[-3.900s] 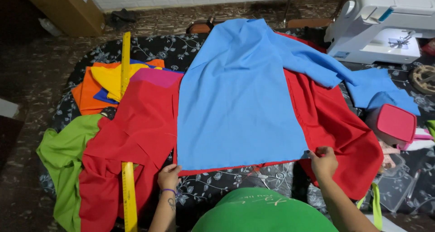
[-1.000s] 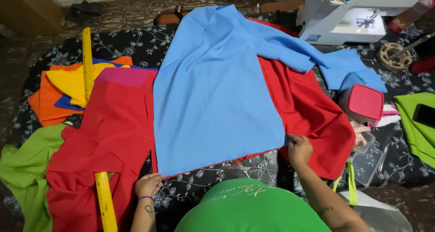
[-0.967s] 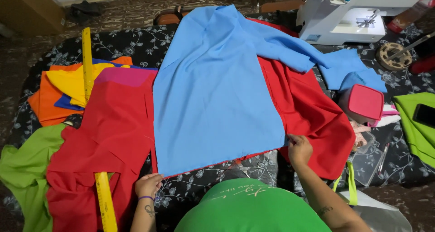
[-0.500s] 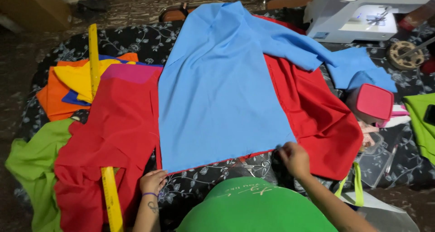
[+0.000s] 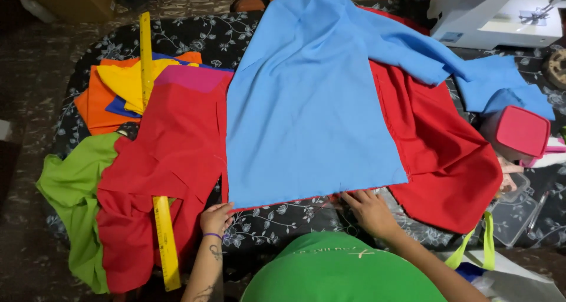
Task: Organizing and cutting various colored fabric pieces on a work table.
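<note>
blue cloth (image 5: 306,101) lies flat on top of red cloth (image 5: 171,160), spread across a floral-covered table (image 5: 277,225). left hand (image 5: 216,217) pinches the near-left corner where the blue and red edges meet, fingers closed on the hem. right hand (image 5: 370,210) rests flat with fingers spread, pressing the near edge further right; it grips nothing. hands well apart along the same edge. step looks like lining up the two layers' near edges. to do it well: keep the left corner pinned, smooth toward the right with the flat palm, don't drag the blue off the red. yellow ruler (image 5: 165,240) lies on the red cloth just left, pink box (image 5: 519,134) far right.
</note>
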